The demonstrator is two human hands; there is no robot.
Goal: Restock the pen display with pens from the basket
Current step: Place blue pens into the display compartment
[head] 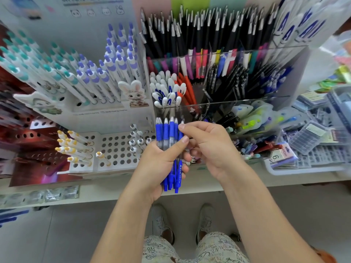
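Pale shelf board [199,184] runs across view, front edge whitish. Grey tiled floor [57,234] below, faint grout lines. Backing panels behind shelf: pink [152,2], green [190,2] (tops only visible). White tray [303,168] on shelf at right. Light even, bright, no hard shadows.

Five blue pens [169,137]; two hands; two shoes.

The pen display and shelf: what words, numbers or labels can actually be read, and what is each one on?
"6": on a small card lying on the shelf to the right.
"A": big blue letter on the white pen caps in the clear bin.
Header print on the white display: cut off, unreadable.
Print on the blue pens: too small.
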